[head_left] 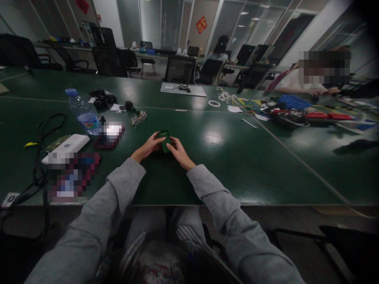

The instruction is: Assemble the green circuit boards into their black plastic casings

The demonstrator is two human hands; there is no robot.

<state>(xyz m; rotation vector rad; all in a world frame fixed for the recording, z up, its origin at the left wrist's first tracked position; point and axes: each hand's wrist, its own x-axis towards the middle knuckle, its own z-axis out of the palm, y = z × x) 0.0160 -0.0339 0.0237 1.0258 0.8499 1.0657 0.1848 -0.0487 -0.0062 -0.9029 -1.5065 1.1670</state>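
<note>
left hand (151, 144): fingers gripping green device (164, 147), 9 o'clock | right hand (178, 150): fingers gripping it, 3 o'clock | glasses (139, 118) lying 10 o'clock

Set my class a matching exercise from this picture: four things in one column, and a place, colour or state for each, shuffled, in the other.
Things
1. Device
2. Bottle
3. Glasses
4. Ring

Descriptions
A. White, lying flat
B. Topped by a blue cap
C. Held between the left hand and the right hand
D. On the table, thin-framed, with two lenses

Right pairs: 1-C, 2-B, 3-D, 4-A
</note>
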